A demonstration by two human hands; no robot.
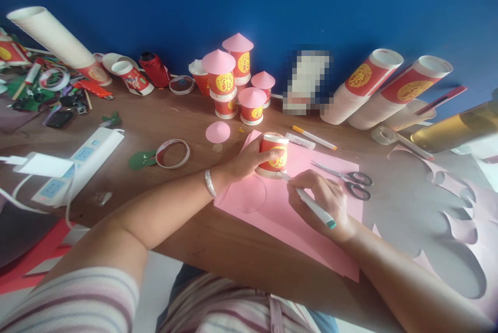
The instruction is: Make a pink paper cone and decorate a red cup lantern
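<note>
My left hand (249,159) grips a red and white paper cup (273,147) with a gold emblem, wide end down or up I cannot tell, standing on pink paper (280,219). In my right hand (321,195) is a white marker (317,208) with a green end; its tip meets the paper beside the cup's base. A drawn circle (251,195) shows on the sheet left of the cup. Black-handled scissors (356,182) lie on the paper, right of my right hand. Behind the cup are a white tube (300,140) and an orange-capped marker (314,137).
Several cups with pink cone tops (252,98) stand at the back, near a loose pink disc (218,132). Stacked paper cups (361,79) lean at the right, above pink paper scraps (474,213). A power strip (80,164) and a tape roll (173,154) lie left.
</note>
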